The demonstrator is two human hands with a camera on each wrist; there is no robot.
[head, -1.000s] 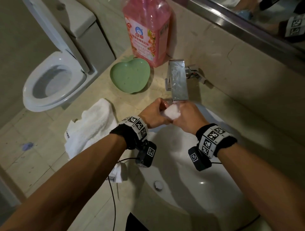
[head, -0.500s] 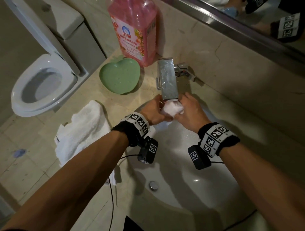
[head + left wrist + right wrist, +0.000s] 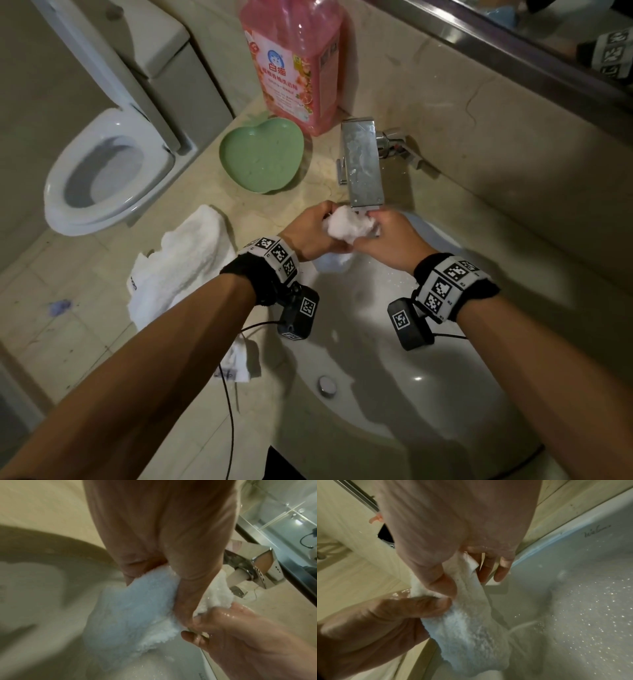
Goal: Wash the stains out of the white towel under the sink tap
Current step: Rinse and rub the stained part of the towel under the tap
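My left hand (image 3: 313, 233) and my right hand (image 3: 390, 240) both hold the white towel (image 3: 349, 224) bunched between them, right under the mouth of the tap (image 3: 364, 168), at the far edge of the sink (image 3: 428, 394). On the left wrist view my left hand (image 3: 159, 536) has its fingers curled tight round a wad of the towel (image 3: 130, 609), with the wet right hand (image 3: 236, 632) pinching the cloth from the right. On the right wrist view my right hand (image 3: 453, 531) nips the towel (image 3: 471, 626) between thumb and fingers, the outer fingers a little looser, and my left hand (image 3: 382, 622) clamps it from the near left. The rest of the towel hangs down from both grips into the bowl, which is dotted with droplets. To the left on the counter (image 3: 191, 428) I see a second white towel (image 3: 178, 263), a green apple-shaped dish (image 3: 262, 159) and a pink detergent bottle (image 3: 294, 61) behind it; a toilet (image 3: 102, 171) stands farther left.
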